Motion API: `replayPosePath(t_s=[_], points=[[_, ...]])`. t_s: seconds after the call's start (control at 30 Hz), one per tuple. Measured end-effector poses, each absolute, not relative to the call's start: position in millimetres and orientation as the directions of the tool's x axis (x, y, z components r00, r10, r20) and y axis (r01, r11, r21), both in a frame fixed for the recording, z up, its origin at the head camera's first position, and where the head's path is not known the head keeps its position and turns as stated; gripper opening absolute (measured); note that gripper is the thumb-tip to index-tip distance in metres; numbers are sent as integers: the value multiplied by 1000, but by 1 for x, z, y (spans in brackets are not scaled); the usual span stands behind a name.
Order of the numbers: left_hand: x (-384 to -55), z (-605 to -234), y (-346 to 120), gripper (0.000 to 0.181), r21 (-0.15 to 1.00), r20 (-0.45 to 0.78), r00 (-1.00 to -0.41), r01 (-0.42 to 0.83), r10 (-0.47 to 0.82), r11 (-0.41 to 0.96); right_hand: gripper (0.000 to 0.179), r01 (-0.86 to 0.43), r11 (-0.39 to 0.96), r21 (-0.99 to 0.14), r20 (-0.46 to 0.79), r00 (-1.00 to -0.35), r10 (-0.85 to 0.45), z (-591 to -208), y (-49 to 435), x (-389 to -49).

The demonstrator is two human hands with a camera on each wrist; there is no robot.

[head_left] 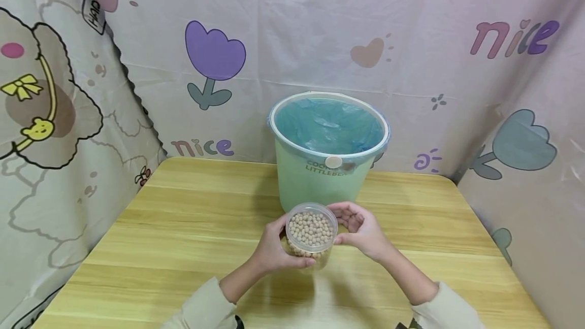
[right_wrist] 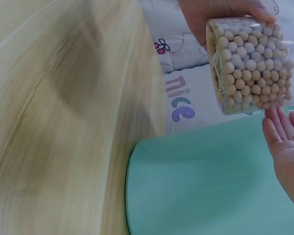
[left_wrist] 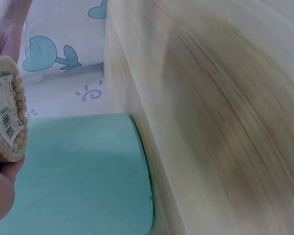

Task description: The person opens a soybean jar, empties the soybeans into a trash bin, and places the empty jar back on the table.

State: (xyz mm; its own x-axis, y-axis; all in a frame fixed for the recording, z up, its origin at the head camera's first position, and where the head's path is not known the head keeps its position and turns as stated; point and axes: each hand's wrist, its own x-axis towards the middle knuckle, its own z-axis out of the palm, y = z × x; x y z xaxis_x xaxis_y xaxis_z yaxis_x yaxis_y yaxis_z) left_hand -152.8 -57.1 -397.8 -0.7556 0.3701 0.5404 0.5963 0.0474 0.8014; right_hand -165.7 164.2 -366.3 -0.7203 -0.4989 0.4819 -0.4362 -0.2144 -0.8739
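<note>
My left hand point(head_left: 272, 252) grips a clear round jar point(head_left: 311, 232) filled with small beige balls, its fingers and thumb around the side. The jar is held above the table, in front of the bucket, with no lid visible on top. A white barcode label point(left_wrist: 8, 110) shows on its base in the left wrist view. My right hand point(head_left: 364, 232) is at the jar's right side, fingers point(right_wrist: 280, 128) extended and loosely bent, the tips at or very near the wall. Whether they touch it is hard to tell.
A pale green bucket point(head_left: 320, 187) stands at the back of the wooden table point(head_left: 201, 227), lined with a blue plastic bag point(head_left: 326, 126). A patterned cloth point(head_left: 301, 29) hangs behind the table and along both sides.
</note>
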Motion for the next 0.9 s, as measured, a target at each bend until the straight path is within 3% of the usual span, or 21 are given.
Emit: replayPosePath(t_s=[0.2,0.3,0.43,0.63,0.9], points=[[-154,-399,-56,83,799,535,-762,596,365,74,70,-516,-43,-856,461,-723,-515,-359,164,-156],[-154,-402,-55,83,791,541,-762,605,355,92,82,-591,211,-779,444,-757,-479,-351,156,-145],[-154,-406,-54,80,785,546,-770,608,329,119,88,-542,484,-687,394,-838,-378,-344,139,-133],[-156,-409,-51,79,757,576,-763,634,293,162,94,-421,574,-702,338,-907,-252,-339,121,-129],[-155,-407,-49,77,742,592,-748,651,302,158,93,-395,609,-688,337,-917,-213,-337,114,-130]])
